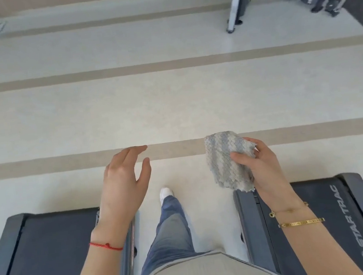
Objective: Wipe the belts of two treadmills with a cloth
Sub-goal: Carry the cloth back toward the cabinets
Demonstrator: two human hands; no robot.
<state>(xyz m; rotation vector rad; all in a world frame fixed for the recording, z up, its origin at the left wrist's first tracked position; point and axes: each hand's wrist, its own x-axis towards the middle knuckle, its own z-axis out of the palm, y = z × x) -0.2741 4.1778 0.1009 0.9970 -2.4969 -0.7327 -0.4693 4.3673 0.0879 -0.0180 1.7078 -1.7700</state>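
right hand (264, 168) grips bunched cloth (229, 161) in the air | left hand (124, 181) open, holding nothing | person stands on pale floor (172, 106) between left treadmill (53, 256) and right treadmill (337, 221)

The cloth (229, 161) is pale grey-blue with a scale-like weave. Both treadmill belts (53, 256) are dark grey; the floor (172, 106) is cream with tan stripes.

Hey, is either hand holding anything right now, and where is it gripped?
The right hand holds the cloth, pinching it along its right edge between thumb and fingers, so it hangs bunched. The left hand is open and holds nothing.
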